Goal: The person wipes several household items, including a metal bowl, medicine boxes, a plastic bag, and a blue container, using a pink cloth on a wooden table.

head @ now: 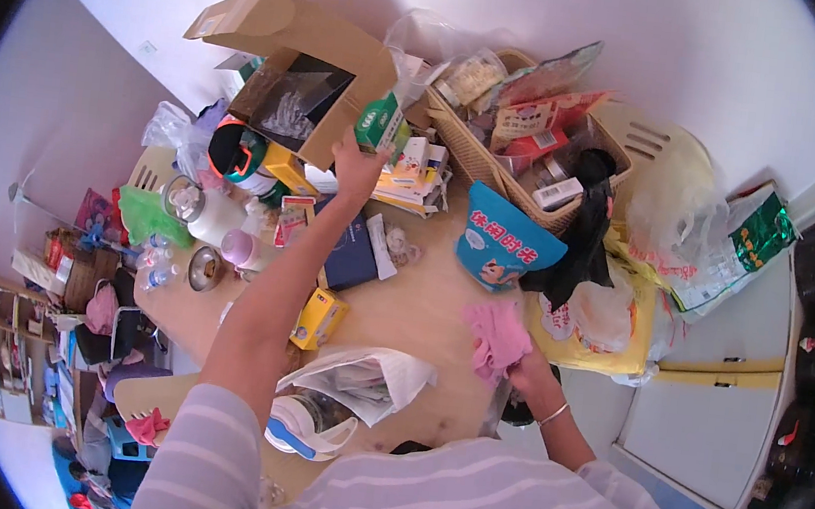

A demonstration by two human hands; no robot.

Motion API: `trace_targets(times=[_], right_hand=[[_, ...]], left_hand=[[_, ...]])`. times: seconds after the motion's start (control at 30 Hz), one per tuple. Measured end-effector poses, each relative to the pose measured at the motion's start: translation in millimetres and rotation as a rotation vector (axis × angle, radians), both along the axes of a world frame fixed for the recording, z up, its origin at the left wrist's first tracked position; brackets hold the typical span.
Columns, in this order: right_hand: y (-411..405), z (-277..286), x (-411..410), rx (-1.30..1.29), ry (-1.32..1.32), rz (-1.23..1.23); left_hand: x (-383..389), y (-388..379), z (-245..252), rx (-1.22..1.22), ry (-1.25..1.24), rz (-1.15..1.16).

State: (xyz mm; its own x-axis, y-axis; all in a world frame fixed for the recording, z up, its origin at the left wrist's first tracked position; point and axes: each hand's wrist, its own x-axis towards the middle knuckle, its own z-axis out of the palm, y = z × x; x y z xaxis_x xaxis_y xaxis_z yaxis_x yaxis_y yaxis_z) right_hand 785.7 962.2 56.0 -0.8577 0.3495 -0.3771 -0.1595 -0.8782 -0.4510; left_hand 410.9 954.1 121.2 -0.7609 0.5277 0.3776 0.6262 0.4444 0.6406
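My left hand reaches to the far side of the table and grips the lower end of a small green and white carton. Just left of that carton stands an open cardboard box with clear plastic inside. Several small medicine-type boxes lie piled to its right. A crumpled pink cloth is bunched in my right hand, over the table's right edge. Beyond the cloth a blue snack pouch leans against a woven plastic basket full of jars and packets.
Bottles, a white canister and a steel bowl crowd the table's left side. A yellow carton, an open white bag and a lidded jug are near me. A yellow bag and plastic bags lie right.
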Motion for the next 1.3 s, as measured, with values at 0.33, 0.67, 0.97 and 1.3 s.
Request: trace_targets(times=[0.33, 0.67, 0.97, 1.3], right_hand=[[34, -31, 13, -0.038, -0.005, -0.158], [37, -7, 17, 0.064, -0.147, -0.310], [24, 0, 19, 0.359, -0.115, -0.368], [-36, 80, -39, 1.871, -0.315, -0.599]], left_hand=[[59, -37, -9, -0.036, 0.025, 0.084], [128, 29, -25, 0.184, -0.702, -0.441], [181, -14, -20, -0.549, -0.691, -0.772], [240, -67, 60, 0.323, -1.429, -0.315]])
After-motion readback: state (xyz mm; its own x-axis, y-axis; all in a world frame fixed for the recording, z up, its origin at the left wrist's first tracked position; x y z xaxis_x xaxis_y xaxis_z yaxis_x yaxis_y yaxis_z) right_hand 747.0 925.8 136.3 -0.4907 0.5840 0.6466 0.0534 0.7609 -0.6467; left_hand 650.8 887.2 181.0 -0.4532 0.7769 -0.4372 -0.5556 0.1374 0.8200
